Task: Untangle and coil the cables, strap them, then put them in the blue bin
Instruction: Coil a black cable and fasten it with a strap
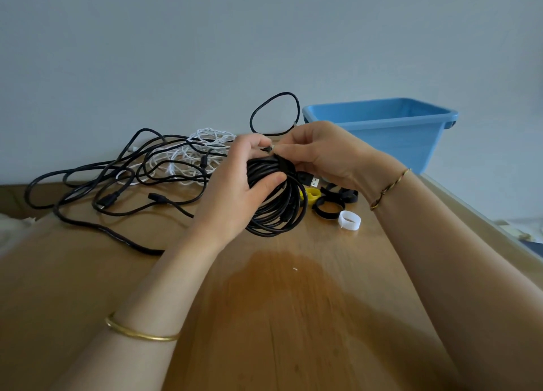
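My left hand [235,185] grips a coiled black cable [276,211] held above the wooden table [279,317]. A black strap [286,166] is wrapped over the top of the coil. My right hand [320,152] pinches the strap's end at the top of the coil, fingertips meeting those of the left hand. A USB plug [311,180] sticks out of the coil to the right. The blue bin [382,129] stands at the back right, apart from my hands.
A tangle of black cables [111,191] and a white cable [199,149] lies at the back left. Loose straps lie right of the coil: yellow [312,194], black [330,210], white [349,220]. The table's right edge runs diagonally near the bin.
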Tool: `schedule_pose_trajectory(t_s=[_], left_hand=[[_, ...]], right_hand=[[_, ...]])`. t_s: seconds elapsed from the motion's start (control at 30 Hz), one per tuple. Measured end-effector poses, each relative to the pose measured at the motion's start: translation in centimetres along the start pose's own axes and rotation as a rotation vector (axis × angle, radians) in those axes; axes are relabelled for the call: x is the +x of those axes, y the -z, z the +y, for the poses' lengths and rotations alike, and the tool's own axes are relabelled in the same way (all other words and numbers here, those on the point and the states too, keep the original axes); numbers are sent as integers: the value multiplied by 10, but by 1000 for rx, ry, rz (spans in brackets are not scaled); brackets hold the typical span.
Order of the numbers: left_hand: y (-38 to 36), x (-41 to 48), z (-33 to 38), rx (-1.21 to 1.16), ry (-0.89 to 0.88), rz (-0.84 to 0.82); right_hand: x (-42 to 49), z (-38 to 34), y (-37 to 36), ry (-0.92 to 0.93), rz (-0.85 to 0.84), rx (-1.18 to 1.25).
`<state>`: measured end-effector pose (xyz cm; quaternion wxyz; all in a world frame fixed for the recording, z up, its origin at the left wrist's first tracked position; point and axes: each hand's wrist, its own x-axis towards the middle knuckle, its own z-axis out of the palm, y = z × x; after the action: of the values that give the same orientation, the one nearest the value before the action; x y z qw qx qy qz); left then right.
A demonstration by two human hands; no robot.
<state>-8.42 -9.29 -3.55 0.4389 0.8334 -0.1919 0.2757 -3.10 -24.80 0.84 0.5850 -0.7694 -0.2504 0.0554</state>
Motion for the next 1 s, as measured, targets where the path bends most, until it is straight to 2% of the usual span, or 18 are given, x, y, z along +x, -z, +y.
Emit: schedule_pose_trajectory(t_s=[0.17, 0.3, 0.4, 0.63, 1.0], left_hand=[[0, 3, -6, 130, -24, 9], [1, 2, -7, 40, 55, -15], [1, 2, -8, 9, 77, -16], [2, 4, -9, -26, 147, -40], [-1, 4, -1, -272, 265, -8]], right_hand=[[1, 4, -1, -7, -7, -10], [0, 3, -6, -22, 61, -102], [2, 6, -7, -9, 98, -79], [2, 9, -11, -18, 111, -64], [0, 7, -13, -19, 135, -94]])
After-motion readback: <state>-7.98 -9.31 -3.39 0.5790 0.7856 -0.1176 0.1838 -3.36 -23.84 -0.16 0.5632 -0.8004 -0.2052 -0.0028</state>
